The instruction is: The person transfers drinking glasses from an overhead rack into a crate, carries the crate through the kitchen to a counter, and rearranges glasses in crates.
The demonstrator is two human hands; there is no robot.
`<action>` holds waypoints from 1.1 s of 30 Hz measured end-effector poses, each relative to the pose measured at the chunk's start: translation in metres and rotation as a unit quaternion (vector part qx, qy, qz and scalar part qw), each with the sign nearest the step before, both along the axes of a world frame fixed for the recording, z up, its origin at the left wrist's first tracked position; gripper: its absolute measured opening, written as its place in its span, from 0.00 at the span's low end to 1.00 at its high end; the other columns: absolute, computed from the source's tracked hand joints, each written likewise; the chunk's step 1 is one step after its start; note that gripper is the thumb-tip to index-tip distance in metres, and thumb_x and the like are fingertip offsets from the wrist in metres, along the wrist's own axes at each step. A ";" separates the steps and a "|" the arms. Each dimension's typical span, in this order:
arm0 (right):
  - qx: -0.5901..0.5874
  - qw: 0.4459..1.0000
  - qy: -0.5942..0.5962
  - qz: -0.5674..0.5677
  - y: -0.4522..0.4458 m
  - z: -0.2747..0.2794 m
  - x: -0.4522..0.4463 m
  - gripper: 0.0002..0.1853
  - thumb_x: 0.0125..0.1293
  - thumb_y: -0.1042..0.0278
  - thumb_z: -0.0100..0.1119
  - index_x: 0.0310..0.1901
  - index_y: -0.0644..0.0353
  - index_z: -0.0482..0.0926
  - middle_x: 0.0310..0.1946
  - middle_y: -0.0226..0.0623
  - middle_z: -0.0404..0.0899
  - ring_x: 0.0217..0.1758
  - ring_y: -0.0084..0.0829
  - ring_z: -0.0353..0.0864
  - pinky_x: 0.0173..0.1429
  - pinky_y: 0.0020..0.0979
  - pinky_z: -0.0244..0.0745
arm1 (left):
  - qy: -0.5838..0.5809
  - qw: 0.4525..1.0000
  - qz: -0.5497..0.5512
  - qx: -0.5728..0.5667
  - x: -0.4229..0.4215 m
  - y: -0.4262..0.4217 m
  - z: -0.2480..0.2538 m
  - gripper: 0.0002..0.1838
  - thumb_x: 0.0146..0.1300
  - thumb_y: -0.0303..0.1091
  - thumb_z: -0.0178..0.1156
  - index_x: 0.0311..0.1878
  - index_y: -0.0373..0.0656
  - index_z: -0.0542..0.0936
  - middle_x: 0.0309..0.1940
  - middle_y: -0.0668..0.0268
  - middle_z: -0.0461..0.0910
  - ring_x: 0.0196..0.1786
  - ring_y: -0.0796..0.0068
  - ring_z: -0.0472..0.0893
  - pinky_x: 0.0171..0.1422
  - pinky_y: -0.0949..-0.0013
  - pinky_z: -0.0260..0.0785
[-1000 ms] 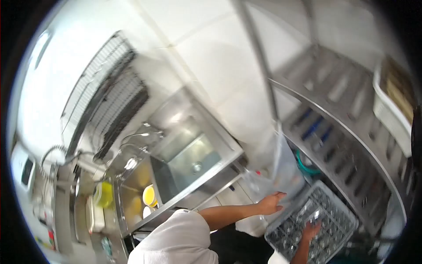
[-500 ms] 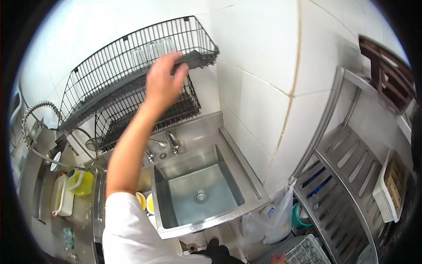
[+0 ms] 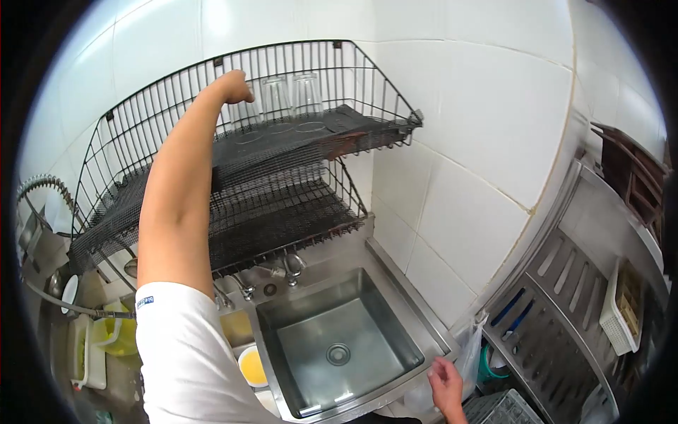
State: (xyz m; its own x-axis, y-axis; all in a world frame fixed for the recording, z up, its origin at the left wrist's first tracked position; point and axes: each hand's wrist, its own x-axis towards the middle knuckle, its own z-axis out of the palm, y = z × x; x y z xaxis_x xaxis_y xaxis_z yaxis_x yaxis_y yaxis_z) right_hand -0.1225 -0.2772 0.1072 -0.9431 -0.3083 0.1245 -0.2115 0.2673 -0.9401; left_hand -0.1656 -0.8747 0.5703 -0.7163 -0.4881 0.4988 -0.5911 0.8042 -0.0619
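My left hand (image 3: 234,87) reaches up to the top shelf of a black wire rack (image 3: 339,121). Its fingers are closed around the upper end of a clear drinking glass (image 3: 244,116), partly covered by the hand. Two more glasses stand upside down to the right of it, a near one (image 3: 275,97) and a farther one (image 3: 306,96), on dark mesh matting. Low on the right, my right hand (image 3: 446,385) hangs beside the sink's front corner with nothing in it, fingers loosely bent and apart.
Below the rack is a steel sink (image 3: 413,353) with a faucet (image 3: 292,268). A yellow container (image 3: 252,366) sits left of the basin. Slotted steel shelving (image 3: 551,339) with a white basket (image 3: 616,321) stands right. A glass crate (image 3: 505,408) lies low by my right hand.
My left hand has moved left along the top shelf and closed on a glass. My right hand has risen from the crate toward the sink corner. The view has shifted.
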 end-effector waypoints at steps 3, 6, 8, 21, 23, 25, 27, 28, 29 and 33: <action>0.024 0.979 0.164 0.120 -0.066 0.096 -0.025 0.18 0.53 0.74 0.65 0.48 0.62 0.78 0.39 0.44 0.80 0.43 0.36 0.80 0.49 0.31 0.74 | -0.025 0.999 0.016 0.039 0.002 -0.004 0.000 0.40 0.51 0.40 0.68 0.64 0.30 0.63 0.64 0.45 0.64 0.67 0.50 0.64 0.69 0.58 0.58; -0.020 0.899 0.385 0.208 -0.130 0.199 -0.044 0.18 0.53 0.76 0.64 0.47 0.63 0.78 0.41 0.44 0.80 0.45 0.41 0.80 0.51 0.34 0.74 | -0.029 0.999 0.005 0.037 0.002 -0.006 -0.003 0.40 0.52 0.39 0.67 0.67 0.34 0.62 0.65 0.47 0.63 0.68 0.51 0.63 0.71 0.59 0.57; -0.060 0.842 0.495 0.206 -0.167 0.253 -0.057 0.17 0.53 0.76 0.64 0.47 0.63 0.78 0.43 0.44 0.80 0.47 0.42 0.79 0.53 0.35 0.73 | -0.035 0.999 0.000 0.017 -0.003 -0.009 -0.011 0.38 0.53 0.37 0.65 0.66 0.35 0.63 0.63 0.48 0.67 0.66 0.51 0.67 0.68 0.58 0.61; 0.130 0.757 0.617 0.171 -0.443 0.454 -0.217 0.31 0.57 0.57 0.62 0.60 0.64 0.68 0.60 0.51 0.69 0.64 0.46 0.67 0.68 0.38 0.60 | 0.006 0.997 0.061 0.047 -0.011 0.009 -0.017 0.19 0.51 0.33 0.63 0.49 0.45 0.81 0.50 0.57 0.80 0.53 0.60 0.79 0.55 0.59 0.73; 0.176 0.774 0.578 0.190 -0.467 0.460 -0.250 0.35 0.57 0.54 0.62 0.63 0.65 0.65 0.63 0.52 0.66 0.68 0.46 0.63 0.70 0.39 0.58 | 0.012 0.998 0.033 0.045 -0.011 0.008 -0.018 0.18 0.54 0.36 0.62 0.48 0.42 0.81 0.49 0.57 0.80 0.53 0.58 0.79 0.56 0.58 0.72; 0.239 0.768 0.568 0.177 -0.476 0.462 -0.262 0.36 0.57 0.53 0.62 0.64 0.67 0.64 0.64 0.52 0.65 0.69 0.45 0.62 0.71 0.37 0.56 | 0.008 0.998 0.039 0.040 -0.014 0.005 -0.019 0.20 0.55 0.44 0.65 0.48 0.45 0.82 0.49 0.59 0.81 0.53 0.60 0.79 0.55 0.59 0.72; 0.256 0.759 0.559 0.213 -0.496 0.460 -0.298 0.39 0.56 0.53 0.62 0.66 0.65 0.61 0.63 0.53 0.66 0.67 0.50 0.64 0.68 0.43 0.61 | 0.019 0.998 0.043 0.040 -0.010 0.007 -0.021 0.24 0.54 0.50 0.66 0.51 0.47 0.81 0.49 0.61 0.81 0.53 0.61 0.79 0.55 0.60 0.72; 0.238 0.809 0.483 0.234 -0.497 0.454 -0.283 0.40 0.56 0.53 0.62 0.66 0.63 0.60 0.63 0.52 0.66 0.66 0.50 0.65 0.65 0.45 0.64 | 0.003 0.998 0.052 0.043 -0.009 0.009 -0.021 0.24 0.54 0.49 0.65 0.51 0.47 0.81 0.50 0.61 0.81 0.53 0.61 0.79 0.56 0.60 0.72; 0.221 0.853 0.401 0.251 -0.487 0.449 -0.261 0.41 0.56 0.53 0.63 0.67 0.62 0.58 0.62 0.52 0.67 0.65 0.51 0.66 0.62 0.46 0.66 | -0.015 0.997 0.057 0.046 -0.009 0.010 -0.021 0.24 0.54 0.49 0.65 0.52 0.47 0.81 0.50 0.61 0.80 0.53 0.62 0.79 0.56 0.59 0.71; 0.244 0.873 0.330 0.262 -0.473 0.450 -0.242 0.41 0.57 0.51 0.61 0.69 0.56 0.55 0.59 0.50 0.70 0.60 0.51 0.71 0.52 0.46 0.73 | -0.016 0.998 0.044 0.052 -0.007 0.010 -0.022 0.23 0.54 0.45 0.64 0.53 0.46 0.80 0.52 0.59 0.79 0.54 0.62 0.79 0.57 0.58 0.71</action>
State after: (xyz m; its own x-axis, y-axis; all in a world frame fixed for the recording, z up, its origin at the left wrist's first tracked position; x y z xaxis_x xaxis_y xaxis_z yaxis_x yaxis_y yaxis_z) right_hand -0.3645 -0.7500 0.5575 -0.4290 -0.8442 0.3213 -0.8781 0.3063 -0.3676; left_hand -0.1724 -0.8649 0.5487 -0.6832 -0.5977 0.4194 -0.6588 0.7523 -0.0011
